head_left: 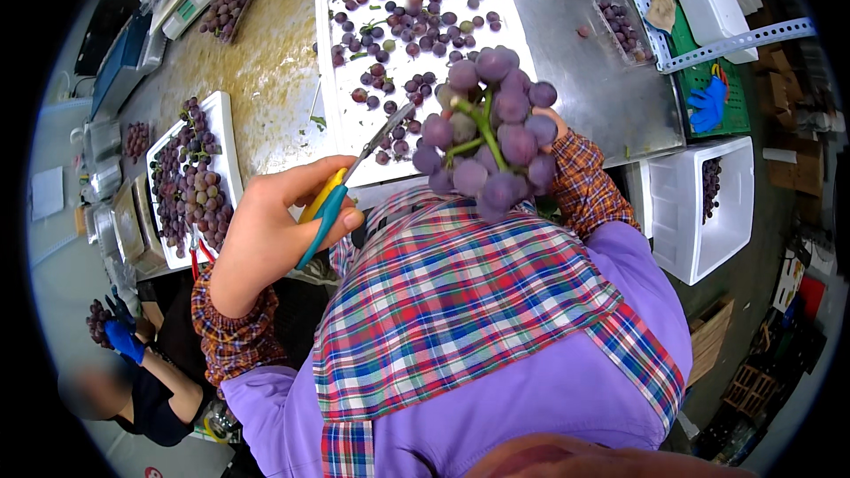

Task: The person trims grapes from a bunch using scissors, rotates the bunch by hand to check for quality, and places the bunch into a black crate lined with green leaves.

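Note:
My left hand (274,217) is closed around snips (331,205) with yellow and teal handles. Their metal blades point up toward the middle of the tray, near the grapes but apart from the bunch. In my right hand (551,124), raised over the tray's near right corner, is a bunch of purple grapes (516,146). Its green stem faces up, and the grapes hide most of that hand's fingers. Below lies a white tray (341,146) scattered with loose grapes, small clusters and green stem bits.
Left, a white tray (232,150) holds grape bunches beside red-handled snips (202,252). Punnets of grapes (228,11) (622,31) and a scale (188,7) stand farther off. Right are a green crate (739,97), blue glove (708,106) and white box (691,239). A blue-gloved person (124,341) holds grapes lower left.

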Motion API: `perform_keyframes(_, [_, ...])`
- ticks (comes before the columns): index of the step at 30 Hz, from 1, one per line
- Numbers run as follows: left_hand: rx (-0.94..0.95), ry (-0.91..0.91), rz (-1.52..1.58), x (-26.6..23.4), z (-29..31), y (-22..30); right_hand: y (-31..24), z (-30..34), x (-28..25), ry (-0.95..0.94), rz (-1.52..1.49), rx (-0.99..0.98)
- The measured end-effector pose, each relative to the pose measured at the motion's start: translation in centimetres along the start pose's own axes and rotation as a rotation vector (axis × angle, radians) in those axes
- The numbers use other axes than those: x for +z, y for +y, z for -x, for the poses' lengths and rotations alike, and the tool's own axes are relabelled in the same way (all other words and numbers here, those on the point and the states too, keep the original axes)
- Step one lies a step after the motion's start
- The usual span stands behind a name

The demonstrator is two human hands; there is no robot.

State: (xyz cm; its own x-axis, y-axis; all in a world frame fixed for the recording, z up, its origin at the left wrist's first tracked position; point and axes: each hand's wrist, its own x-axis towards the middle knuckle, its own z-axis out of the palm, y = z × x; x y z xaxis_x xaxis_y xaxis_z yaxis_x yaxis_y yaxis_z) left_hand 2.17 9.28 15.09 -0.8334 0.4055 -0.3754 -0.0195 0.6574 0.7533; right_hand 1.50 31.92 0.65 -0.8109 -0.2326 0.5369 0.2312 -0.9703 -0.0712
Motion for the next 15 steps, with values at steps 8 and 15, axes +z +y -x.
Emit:
perform_keyframes(8, [0.021,-0.080,-0.162,-1.1,0.2,0.8,3.9,1.3,-3.7,-0.366,0.046,-0.354])
perform_keyframes(15, [-0.004,-0.096,-0.111,-0.5,-0.1,-0.2,2.4,3.5,-3.1,0.014,-0.008,-0.136])
